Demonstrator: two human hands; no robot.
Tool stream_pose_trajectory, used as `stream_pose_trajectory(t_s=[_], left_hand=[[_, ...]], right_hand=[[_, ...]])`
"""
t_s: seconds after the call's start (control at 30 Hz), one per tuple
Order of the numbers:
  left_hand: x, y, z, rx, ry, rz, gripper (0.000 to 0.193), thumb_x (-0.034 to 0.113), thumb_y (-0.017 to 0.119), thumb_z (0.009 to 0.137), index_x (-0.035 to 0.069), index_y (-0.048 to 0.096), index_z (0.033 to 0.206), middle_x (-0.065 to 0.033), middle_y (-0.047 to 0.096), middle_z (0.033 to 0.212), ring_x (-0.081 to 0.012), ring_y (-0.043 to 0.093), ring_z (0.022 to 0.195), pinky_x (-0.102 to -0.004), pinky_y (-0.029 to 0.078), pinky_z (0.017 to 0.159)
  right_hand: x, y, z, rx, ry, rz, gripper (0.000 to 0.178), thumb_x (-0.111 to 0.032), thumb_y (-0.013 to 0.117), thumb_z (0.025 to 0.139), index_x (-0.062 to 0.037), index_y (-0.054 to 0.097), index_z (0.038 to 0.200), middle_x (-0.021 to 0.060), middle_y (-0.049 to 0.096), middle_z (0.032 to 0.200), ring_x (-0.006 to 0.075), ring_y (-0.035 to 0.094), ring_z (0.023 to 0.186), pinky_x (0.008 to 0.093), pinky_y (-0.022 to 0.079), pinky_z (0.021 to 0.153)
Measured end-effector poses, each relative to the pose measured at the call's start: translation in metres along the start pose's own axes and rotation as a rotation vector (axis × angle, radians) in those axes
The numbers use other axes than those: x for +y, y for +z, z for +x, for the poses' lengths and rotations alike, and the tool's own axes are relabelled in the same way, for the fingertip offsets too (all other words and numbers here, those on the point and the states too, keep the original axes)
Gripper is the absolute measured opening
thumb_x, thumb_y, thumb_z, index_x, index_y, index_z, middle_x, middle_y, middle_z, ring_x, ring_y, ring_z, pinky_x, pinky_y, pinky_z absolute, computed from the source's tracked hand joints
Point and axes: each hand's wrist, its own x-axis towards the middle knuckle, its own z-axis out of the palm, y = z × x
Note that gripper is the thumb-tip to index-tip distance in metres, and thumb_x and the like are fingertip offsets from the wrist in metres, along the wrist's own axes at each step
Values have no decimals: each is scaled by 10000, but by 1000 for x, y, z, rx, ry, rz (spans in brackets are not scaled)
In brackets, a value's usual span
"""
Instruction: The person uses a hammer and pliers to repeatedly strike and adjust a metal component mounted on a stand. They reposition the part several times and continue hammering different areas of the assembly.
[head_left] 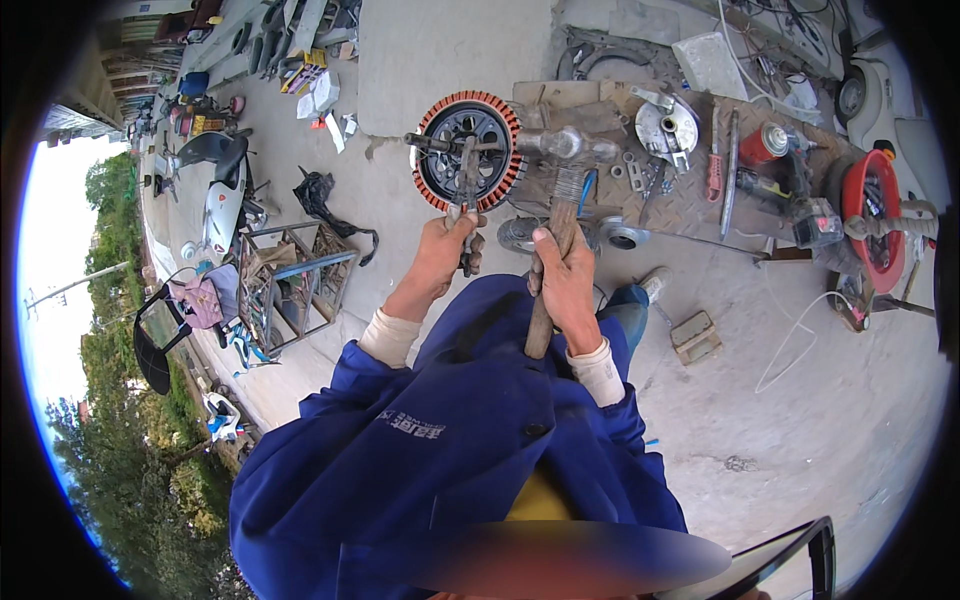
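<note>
Two bare hands are gripping tools. The left hand (450,250) is holding a pliers-like metal tool (467,185), fingers curled tight, across the copper-wound stator (446,165). The right hand (568,275) is firmly clasping a hammer (564,205) by its wooden handle. The stator is sitting beside the hammer's head, left of a metal work plate (690,205).

Wheel (488,166): black, rimmed with copper-orange segments (512,126), ahead of the left fingers (463,222).
Hammer (564,205): brown handle (539,325) inside the right fingers (546,242), grey head (568,144) beyond them.
Jacket (480,400): dark blue, behind the fingers.
Cuffs (390,338): cream.
Bowl (882,275): plain red, well right of the fingers.
</note>
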Motion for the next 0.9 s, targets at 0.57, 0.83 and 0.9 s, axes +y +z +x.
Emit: stream_pose_trajectory(t_s=[0.57, 0.83, 0.9], left_hand=[[5, -1, 2, -15, 3, 8, 316, 317, 585, 1071, 14, 649, 1133, -42, 607, 772, -157, 590, 589, -306, 490, 524], [4, 0, 0, -8, -30, -17, 320, 313, 580, 1070, 9, 644, 1146, -44, 597, 767, -162, 586, 593, -308, 484, 530], [3, -1, 0, -22, -18, -34, 321, 313, 578, 1070, 8, 640, 1148, -43, 596, 767, -161, 586, 593, -309, 485, 530]], right_hand=[[-4, 9, 8, -25, -3, -56, 226, -191, 616, 1061, -2, 523, 1141, 8, 522, 664, 99, 529, 484, 272, 433, 430], [-23, -2, -8, 62, -44, -2, 225, -182, 613, 1066, -8, 517, 1172, 2, 520, 692, 93, 515, 495, 270, 432, 439], [-25, -3, -8, 174, -187, 84, 193, -190, 603, 1078, -20, 518, 1112, 7, 511, 689, 100, 503, 492, 277, 433, 444]])
